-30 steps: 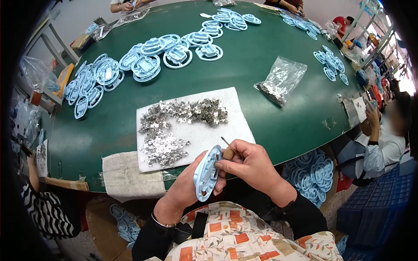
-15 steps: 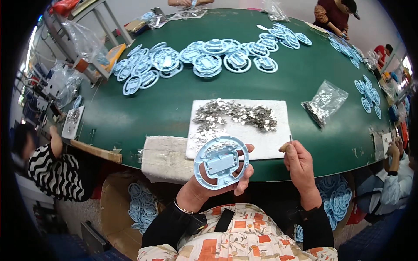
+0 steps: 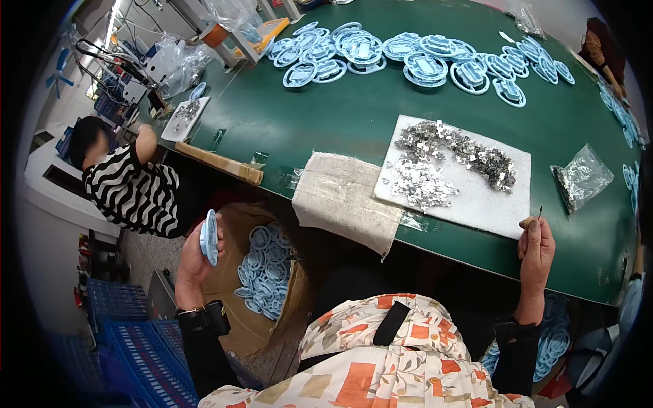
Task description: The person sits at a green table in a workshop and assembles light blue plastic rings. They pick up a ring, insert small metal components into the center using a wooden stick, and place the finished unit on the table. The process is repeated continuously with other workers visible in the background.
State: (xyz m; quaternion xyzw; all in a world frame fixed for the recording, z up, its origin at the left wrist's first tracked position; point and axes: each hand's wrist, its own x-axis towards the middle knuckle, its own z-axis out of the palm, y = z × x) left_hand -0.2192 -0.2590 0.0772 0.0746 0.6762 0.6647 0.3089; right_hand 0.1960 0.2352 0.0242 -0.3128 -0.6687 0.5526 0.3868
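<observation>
Out to the left, my left hand [image 3: 195,265] is closed on a light-blue round plastic part [image 3: 208,238], turned nearly edge-on. Below and to its right is a cardboard box [image 3: 297,289] holding many similar blue parts [image 3: 265,272]. At the table's front edge on the right, my right hand [image 3: 536,250] pinches a thin dark stick-like tool [image 3: 541,211], pointing up; its kind cannot be made out. A white foam board [image 3: 500,214] lies left of that hand, with small silvery metal pieces [image 3: 423,178] heaped on it.
A beige cloth [image 3: 343,204] hangs over the edge of the green table [image 3: 292,132]. Many blue parts [image 3: 425,68] lie along its far side. A clear bag [image 3: 588,178] lies at right. A person in a striped top [image 3: 132,187] sits at left; blue crates [image 3: 136,347] stand below.
My left hand has swung left and down from before the foam board, carrying the blue plastic part to beside the box. The view has turned left; my right hand still pinches the tool.
</observation>
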